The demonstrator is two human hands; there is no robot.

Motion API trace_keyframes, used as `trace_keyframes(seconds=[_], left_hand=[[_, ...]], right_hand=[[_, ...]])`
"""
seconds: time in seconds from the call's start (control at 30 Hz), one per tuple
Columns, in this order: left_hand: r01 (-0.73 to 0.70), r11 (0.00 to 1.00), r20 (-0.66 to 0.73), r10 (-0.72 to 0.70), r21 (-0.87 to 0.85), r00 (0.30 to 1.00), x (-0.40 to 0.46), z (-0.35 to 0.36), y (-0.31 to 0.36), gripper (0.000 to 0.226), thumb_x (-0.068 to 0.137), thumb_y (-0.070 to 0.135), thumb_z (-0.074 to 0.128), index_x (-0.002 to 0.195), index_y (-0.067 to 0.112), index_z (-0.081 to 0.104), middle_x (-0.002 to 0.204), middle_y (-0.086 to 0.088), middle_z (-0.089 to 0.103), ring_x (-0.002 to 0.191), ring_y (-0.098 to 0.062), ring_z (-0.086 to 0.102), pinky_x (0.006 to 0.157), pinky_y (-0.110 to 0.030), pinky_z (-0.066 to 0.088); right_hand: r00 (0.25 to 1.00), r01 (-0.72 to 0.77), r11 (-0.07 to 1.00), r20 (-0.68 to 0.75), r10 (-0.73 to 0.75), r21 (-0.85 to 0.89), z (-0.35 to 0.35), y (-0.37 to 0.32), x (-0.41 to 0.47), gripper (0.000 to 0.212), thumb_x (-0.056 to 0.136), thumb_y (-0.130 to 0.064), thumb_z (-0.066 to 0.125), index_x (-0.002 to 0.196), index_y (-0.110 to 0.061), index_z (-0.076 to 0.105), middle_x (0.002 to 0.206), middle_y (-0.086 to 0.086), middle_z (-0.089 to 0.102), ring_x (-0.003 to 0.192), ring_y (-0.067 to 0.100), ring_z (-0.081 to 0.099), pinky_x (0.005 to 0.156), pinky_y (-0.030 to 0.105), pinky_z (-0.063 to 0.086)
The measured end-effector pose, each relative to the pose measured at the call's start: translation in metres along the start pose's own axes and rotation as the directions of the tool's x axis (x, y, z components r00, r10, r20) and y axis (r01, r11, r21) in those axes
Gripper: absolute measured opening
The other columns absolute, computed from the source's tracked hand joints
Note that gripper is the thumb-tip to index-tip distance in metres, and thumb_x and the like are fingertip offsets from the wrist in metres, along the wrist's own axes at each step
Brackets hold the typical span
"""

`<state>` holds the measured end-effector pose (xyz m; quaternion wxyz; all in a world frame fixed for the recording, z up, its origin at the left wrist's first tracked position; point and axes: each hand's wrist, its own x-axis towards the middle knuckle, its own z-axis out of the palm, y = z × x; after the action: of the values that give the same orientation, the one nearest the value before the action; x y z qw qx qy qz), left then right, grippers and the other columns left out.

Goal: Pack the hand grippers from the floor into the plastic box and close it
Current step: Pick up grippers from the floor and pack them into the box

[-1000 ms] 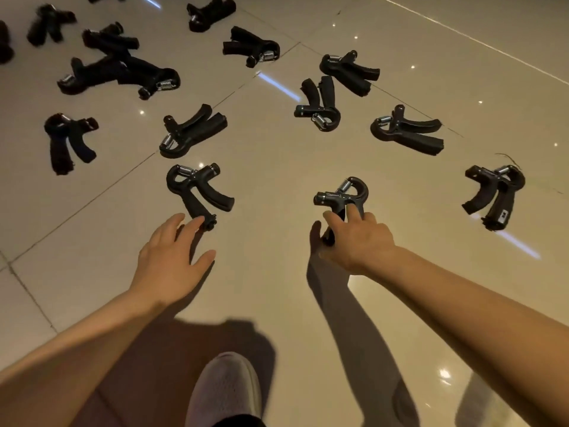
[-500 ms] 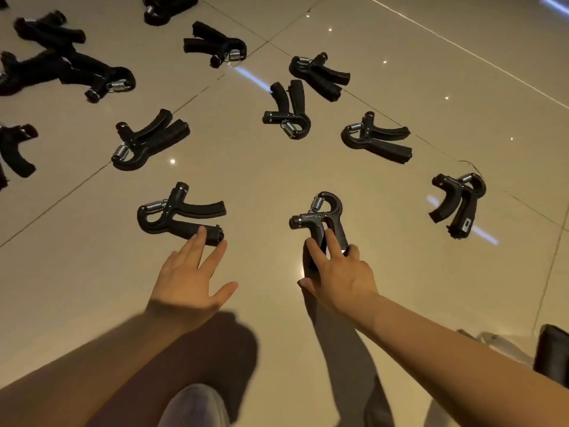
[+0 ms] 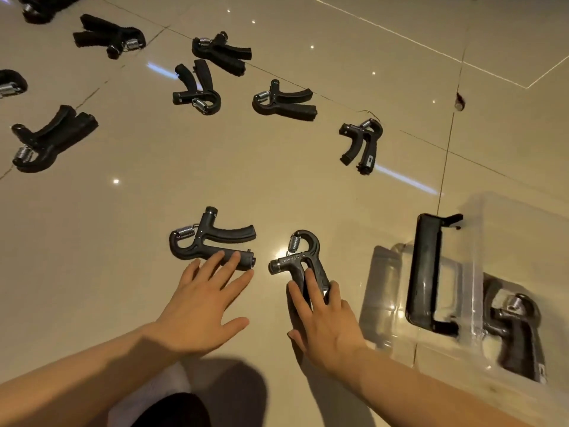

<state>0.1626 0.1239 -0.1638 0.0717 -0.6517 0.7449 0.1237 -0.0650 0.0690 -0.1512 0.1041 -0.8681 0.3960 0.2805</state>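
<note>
plastic box (image 3: 492,272) now in view at right | L hand (image 3: 200,306) fingers flat on gripper (image 3: 209,241) | R hand (image 3: 323,322) fingers straight on 2nd gripper (image 3: 303,257)

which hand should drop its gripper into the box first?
Right, probably. The right hand already has fingers on its hand gripper, close beside the plastic box. The left hand sits farther away, fingers only resting on the other gripper.

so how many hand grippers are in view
11 hand grippers: one touched by the left hand, one by the right hand, one in the plastic box, eight scattered beyond; two are cropped, more may lie off-frame.
</note>
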Motion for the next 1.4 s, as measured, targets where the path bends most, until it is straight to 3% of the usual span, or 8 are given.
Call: trace_keyframes(seconds=[0.2,0.33,0.5,0.63,0.77,1.03,1.23,1.4], left_hand=[[-0.221,0.975,-0.068,0.221,0.013,0.973,-0.001,-0.006,0.032,0.061,0.069,0.058,0.049,0.12,0.027,0.052,0.121,-0.002,0.059,0.119,-0.03,0.049,0.094,-0.052,0.041],[-0.259,0.965,-0.063,0.261,0.038,0.963,0.022,-0.016,0.035,0.074,0.059,0.046,0.078,0.124,0.022,0.052,0.129,-0.01,0.052,0.12,-0.033,0.05,0.096,-0.053,0.04],[-0.251,0.965,0.071,0.245,0.079,0.967,0.051,-0.017,0.038,0.095,0.06,0.04,0.083,0.14,0.027,0.034,0.14,-0.011,0.044,0.126,-0.031,0.045,0.099,-0.05,0.037],[-0.291,0.951,-0.05,0.297,0.109,0.954,0.057,-0.018,0.031,0.095,0.038,0.034,0.092,0.123,0.023,0.051,0.11,-0.006,0.064,0.091,-0.028,0.064,0.067,-0.041,0.048],[-0.278,0.96,-0.137,0.278,0.024,0.951,0.053,-0.026,0.027,0.089,0.045,0.033,0.087,0.127,0.025,0.051,0.108,0.0,0.063,0.091,-0.027,0.062,0.07,-0.04,0.044],[-0.052,0.838,-0.324,-0.152,-0.543,0.934,0.039,-0.081,0.032,0.081,0.063,0.015,0.082,0.131,0.033,0.043,0.116,0.007,0.03,0.102,-0.015,0.048,0.084,-0.031,0.047],[-0.276,0.691,-0.545,-0.202,-0.668,0.814,0.049,-0.143,0.07,0.087,0.06,0.027,0.083,0.133,0.039,0.037,0.121,0.004,0.036,0.112,-0.017,0.053,0.099,-0.026,0.043],[-0.514,0.556,-0.682,-0.137,-0.653,0.718,0.062,-0.204,0.113,0.087,0.064,0.024,0.077,0.137,0.035,0.032,0.132,-0.005,0.039,0.12,-0.026,0.051,0.1,-0.037,0.045]], right_hand=[[0.996,-0.062,0.996,-0.056,0.066,0.069,0.031,0.005,-0.039,0.072,0.053,-0.054,0.082,0.114,-0.019,0.064,0.13,0.017,0.056,0.089,0.053,0.059,0.048,0.049,0.052],[0.982,-0.134,0.975,-0.106,0.154,0.176,0.034,0.005,-0.049,0.068,0.057,-0.052,0.083,0.111,-0.026,0.053,0.136,0.016,0.05,0.086,0.049,0.061,0.045,0.044,0.051],[0.957,-0.26,0.903,-0.031,0.288,0.342,0.028,-0.003,-0.046,0.082,0.091,-0.04,0.055,0.147,-0.032,-0.003,0.154,0.019,0.0,0.126,0.042,0.035,0.093,0.043,0.042],[0.946,-0.29,0.864,-0.011,0.323,0.411,0.01,-0.002,-0.041,0.088,0.081,-0.03,0.062,0.146,-0.031,0.004,0.139,0.016,0.027,0.115,0.036,0.04,0.088,0.042,0.04],[0.956,-0.193,0.856,-0.105,0.274,0.48,-0.021,0.007,-0.044,0.09,0.073,-0.039,0.065,0.145,-0.03,0.012,0.128,0.007,0.038,0.112,0.031,0.038,0.084,0.039,0.038],[0.89,0.199,0.935,-0.454,-0.046,0.295,-0.09,0.025,-0.06,0.066,0.076,-0.03,0.062,0.135,-0.019,0.033,0.127,0.012,0.038,0.093,0.032,0.048,0.062,0.035,0.043],[0.785,0.364,0.798,-0.62,0.015,0.48,-0.131,0.047,-0.097,0.083,0.076,-0.034,0.068,0.144,-0.017,0.025,0.129,0.004,0.042,0.106,0.022,0.05,0.083,0.035,0.048],[0.566,0.452,0.762,-0.809,0.157,0.464,-0.157,0.084,-0.138,0.079,0.071,-0.032,0.073,0.139,-0.01,0.037,0.125,0.001,0.052,0.105,0.008,0.052,0.086,0.023,0.048]])
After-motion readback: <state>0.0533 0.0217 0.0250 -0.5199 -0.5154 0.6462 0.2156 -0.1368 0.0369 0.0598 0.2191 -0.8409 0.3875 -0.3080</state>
